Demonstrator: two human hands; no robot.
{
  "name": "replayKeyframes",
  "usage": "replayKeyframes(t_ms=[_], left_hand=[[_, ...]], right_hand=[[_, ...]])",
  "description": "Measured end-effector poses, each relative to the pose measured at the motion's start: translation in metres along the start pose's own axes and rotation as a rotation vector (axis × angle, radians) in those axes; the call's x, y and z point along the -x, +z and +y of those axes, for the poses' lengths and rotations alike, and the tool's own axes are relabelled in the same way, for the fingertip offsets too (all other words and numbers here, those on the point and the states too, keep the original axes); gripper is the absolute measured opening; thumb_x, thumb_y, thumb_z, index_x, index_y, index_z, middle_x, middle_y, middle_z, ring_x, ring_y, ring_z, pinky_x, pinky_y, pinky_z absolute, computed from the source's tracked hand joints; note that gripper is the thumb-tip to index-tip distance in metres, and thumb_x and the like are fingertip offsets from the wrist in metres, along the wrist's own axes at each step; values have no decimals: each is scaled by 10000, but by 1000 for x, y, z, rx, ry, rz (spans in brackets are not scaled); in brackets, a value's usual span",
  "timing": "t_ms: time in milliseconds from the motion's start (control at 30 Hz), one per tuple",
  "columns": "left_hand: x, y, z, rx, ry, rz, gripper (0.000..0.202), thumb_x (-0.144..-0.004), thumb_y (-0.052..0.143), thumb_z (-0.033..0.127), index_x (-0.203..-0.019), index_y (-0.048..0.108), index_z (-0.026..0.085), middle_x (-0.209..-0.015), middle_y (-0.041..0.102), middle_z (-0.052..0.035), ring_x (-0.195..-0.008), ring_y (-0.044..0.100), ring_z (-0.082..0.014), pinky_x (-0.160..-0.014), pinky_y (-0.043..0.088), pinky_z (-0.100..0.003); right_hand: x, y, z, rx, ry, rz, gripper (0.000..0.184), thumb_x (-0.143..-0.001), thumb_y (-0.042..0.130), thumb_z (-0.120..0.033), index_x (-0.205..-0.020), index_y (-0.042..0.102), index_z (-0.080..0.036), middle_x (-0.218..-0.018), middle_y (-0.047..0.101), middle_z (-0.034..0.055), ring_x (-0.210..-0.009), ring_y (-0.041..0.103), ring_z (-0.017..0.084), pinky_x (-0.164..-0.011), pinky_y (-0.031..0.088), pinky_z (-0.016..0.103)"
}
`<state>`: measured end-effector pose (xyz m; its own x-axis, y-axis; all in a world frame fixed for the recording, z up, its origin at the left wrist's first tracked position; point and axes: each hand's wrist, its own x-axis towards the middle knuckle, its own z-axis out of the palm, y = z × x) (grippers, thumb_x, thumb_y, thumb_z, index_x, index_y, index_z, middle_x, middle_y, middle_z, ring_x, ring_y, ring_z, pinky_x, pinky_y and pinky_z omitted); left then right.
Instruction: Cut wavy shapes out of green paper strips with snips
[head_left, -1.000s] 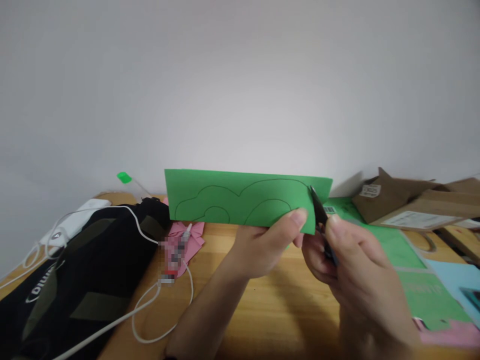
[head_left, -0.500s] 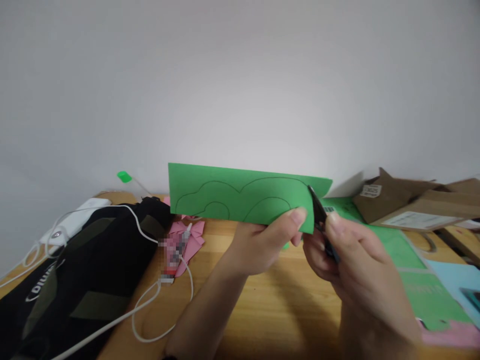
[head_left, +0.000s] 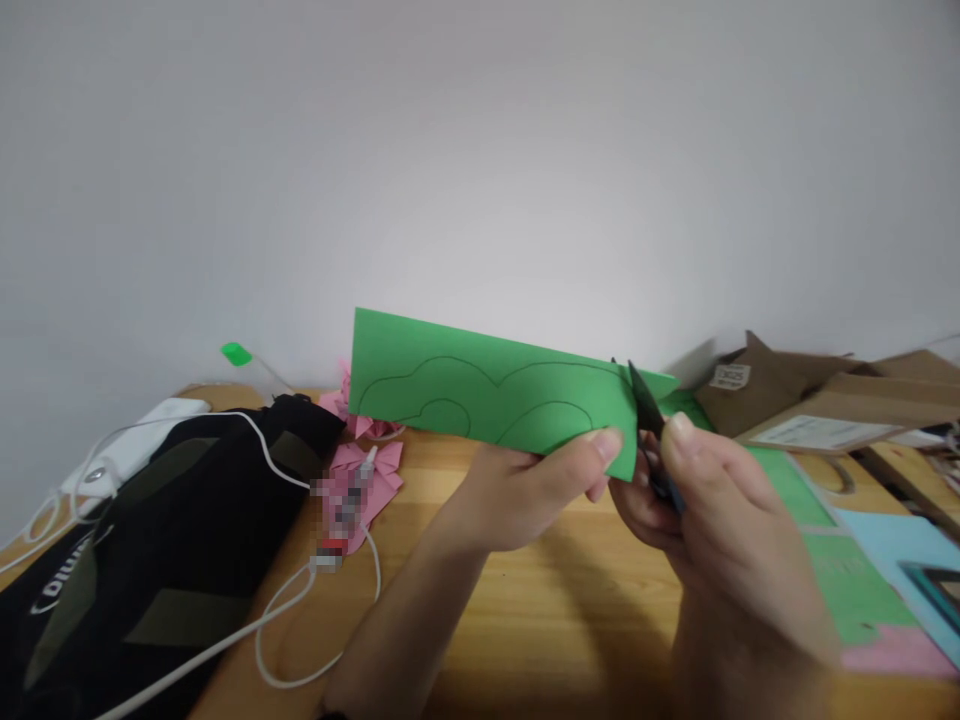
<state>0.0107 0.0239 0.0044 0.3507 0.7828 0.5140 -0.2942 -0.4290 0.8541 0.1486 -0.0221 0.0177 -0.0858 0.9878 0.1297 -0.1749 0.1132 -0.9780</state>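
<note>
A long strip of green paper with a pencilled curved outline is held upright above the wooden desk. My left hand pinches its lower right edge, thumb in front. My right hand grips small dark scissors, whose blades sit at the strip's right end, at the upper edge near the outline's end. Most of the scissors' handles are hidden inside my fingers.
A black bag with a white cable across it lies at the left. Pink paper scraps sit behind it. Green, blue and pink sheets cover the right side, with brown cardboard packaging at the back right.
The green strip has tilted, its left end rising and the right end dipping. The scissors' blades have moved up to the strip's top right edge. The view shifted slightly.
</note>
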Motion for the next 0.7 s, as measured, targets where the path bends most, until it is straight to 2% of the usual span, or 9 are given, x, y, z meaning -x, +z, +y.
replayKeyframes(t_ms=[167, 433, 567, 700], left_hand=[[-2, -2, 1, 13, 24, -23, 379, -933, 576, 339, -582, 527, 203, -548, 551, 26, -488, 499, -100, -578, 474, -273], [-6, -6, 3, -15, 65, -98, 382, -933, 556, 256, -560, 516, 186, -565, 541, 36, -517, 502, -83, -612, 490, -238], [-5, -5, 4, -26, 74, -77, 390, -923, 566, 233, -539, 518, 185, -560, 546, 36, -512, 497, -75, -585, 477, -218], [-1, -2, 7, -20, -19, 11, 356, -898, 611, 265, -558, 541, 187, -554, 566, 46, -477, 479, -64, -531, 447, -206]], right_hand=[[0, 0, 1, 17, -26, -6, 519, -933, 564, -592, -587, 460, -220, -503, 326, -64, -436, 193, 80, -385, 131, 261], [0, -3, 0, 62, -54, -16, 514, -941, 561, -580, -583, 453, -227, -486, 333, -57, -429, 210, 92, -378, 148, 281], [-1, -2, -1, 57, -62, -33, 517, -954, 550, -563, -580, 443, -222, -484, 327, -61, -427, 209, 87, -373, 152, 267], [0, -2, -1, 45, -76, -50, 533, -966, 541, -551, -575, 429, -205, -485, 306, -70, -424, 193, 68, -366, 142, 231]])
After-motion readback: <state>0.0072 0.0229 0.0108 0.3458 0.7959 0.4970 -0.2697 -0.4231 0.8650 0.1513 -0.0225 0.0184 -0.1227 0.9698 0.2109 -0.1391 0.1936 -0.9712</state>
